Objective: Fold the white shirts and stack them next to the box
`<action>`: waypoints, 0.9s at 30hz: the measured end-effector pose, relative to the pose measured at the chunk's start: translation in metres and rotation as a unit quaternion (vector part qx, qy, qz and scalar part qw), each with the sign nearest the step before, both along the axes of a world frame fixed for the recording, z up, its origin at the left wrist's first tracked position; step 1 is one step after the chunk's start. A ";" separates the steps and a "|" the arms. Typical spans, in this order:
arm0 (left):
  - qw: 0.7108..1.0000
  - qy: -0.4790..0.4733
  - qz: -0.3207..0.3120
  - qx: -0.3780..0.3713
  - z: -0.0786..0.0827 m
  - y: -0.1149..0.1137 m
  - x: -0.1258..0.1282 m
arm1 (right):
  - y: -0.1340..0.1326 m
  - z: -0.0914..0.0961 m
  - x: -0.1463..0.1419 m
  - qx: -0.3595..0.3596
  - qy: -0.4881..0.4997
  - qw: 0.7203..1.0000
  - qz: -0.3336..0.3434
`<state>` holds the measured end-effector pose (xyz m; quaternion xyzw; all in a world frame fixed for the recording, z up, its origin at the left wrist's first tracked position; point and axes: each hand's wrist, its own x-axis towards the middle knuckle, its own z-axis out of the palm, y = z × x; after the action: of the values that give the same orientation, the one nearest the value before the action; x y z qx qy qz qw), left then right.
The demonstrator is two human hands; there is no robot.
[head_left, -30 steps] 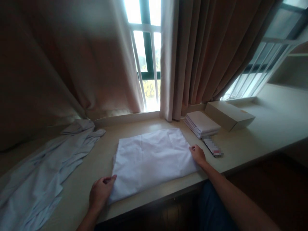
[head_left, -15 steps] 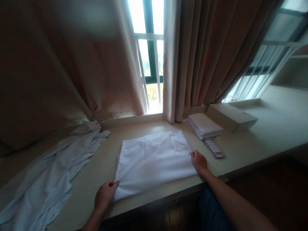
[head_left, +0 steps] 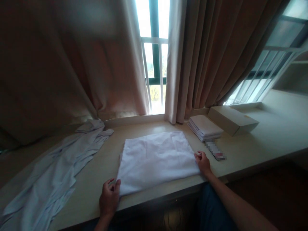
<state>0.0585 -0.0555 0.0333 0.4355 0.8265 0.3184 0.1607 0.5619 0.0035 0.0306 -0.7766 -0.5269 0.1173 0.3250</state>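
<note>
So on the far left a crumpled white cloth heap (head_left: 55,173) is sprawling over the desk (head_left: 90,189), bunched up and running out of view at the bottom. No folding is showing there, so I'd count that bit as not started.

Next along, the left hand (head_left: 110,195) is hovering by the near left corner of the folded white cloth (head_left: 158,162). Its grip is looking loose, a small gap showing between thumb and curled fingers.

That cloth is lying flat near the front edge of the desk, between the two hands. It's sitting as a wide panel with a few soft creases, so I'm guessing some folds are done, but it's looking way broader than the pile further over.

The right hand (head_left: 204,163) is resting at the right edge, fingers curling in narrow; honestly can't tell if that grip is pinching fabric.

Past it, a neat stack of folded cloth (head_left: 205,125) is sitting squared up, that part looking finished. A pixelated flat item (head_left: 215,150) is lying just in front, and a pale box (head_left: 234,118) is standing to its right.
</note>
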 end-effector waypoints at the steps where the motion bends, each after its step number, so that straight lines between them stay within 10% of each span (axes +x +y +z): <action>1: 0.999 -0.025 -0.002 0.021 -0.001 -0.005 0.000 | -0.009 -0.004 0.003 0.026 0.027 0.999 0.003; 27: 0.997 0.002 -0.067 -0.029 -0.005 -0.030 0.008 | -0.041 -0.033 0.016 0.118 -0.029 0.993 -0.006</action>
<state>0.0668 -0.0856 0.0279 0.4857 0.8047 0.2820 0.1928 0.5777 -0.0371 -0.0024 -0.7393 -0.5414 0.0297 0.3992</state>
